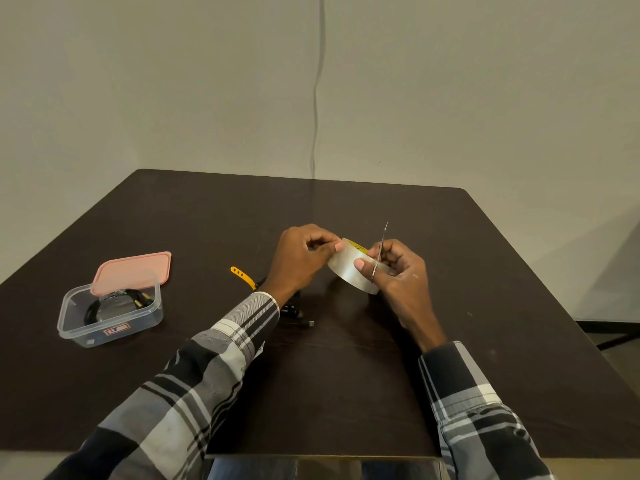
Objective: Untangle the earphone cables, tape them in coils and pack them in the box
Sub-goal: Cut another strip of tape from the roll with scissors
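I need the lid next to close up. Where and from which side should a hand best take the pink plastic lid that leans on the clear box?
Probably grip the pink plastic lid at its far edge, coming from above and behind. It lies tilted, its near edge propped on the back rim of the clear plastic box, so the far edge and right corner are free of the box.

Left hand (pixel 300 258) pinching — right hand (pixel 398 271) gripping.

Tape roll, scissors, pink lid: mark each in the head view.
tape roll (pixel 346 273): head view, on its clear outer face.
scissors (pixel 382 242): head view, on the blade above the right hand.
pink lid (pixel 133 271): head view, on the lid's flat top, leaning on the box rim.
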